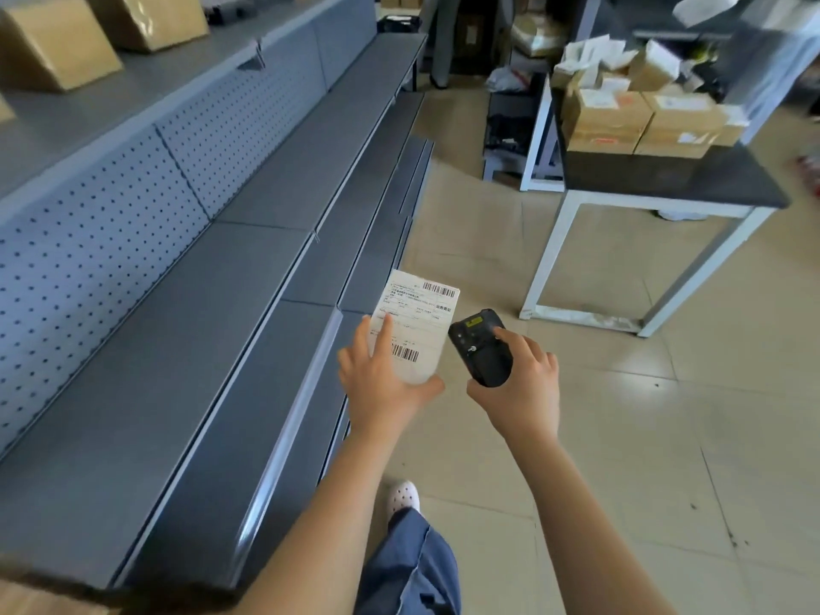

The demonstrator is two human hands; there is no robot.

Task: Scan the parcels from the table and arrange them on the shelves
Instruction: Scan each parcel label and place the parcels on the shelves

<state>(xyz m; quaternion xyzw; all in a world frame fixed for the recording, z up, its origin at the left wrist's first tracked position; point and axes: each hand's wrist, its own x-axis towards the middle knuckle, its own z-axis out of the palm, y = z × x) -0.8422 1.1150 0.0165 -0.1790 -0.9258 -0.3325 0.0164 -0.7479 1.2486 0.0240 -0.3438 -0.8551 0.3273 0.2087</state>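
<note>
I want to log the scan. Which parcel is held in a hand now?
The flat white parcel with two barcodes, gripped by the left hand beside the scanner. The brown cardboard boxes sit on the table and the top shelf, untouched.

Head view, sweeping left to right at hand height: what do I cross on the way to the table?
Grey shelves → left hand gripping the white labelled parcel → black scanner → right hand holding it → white-framed table stacked with cardboard parcels.
</note>
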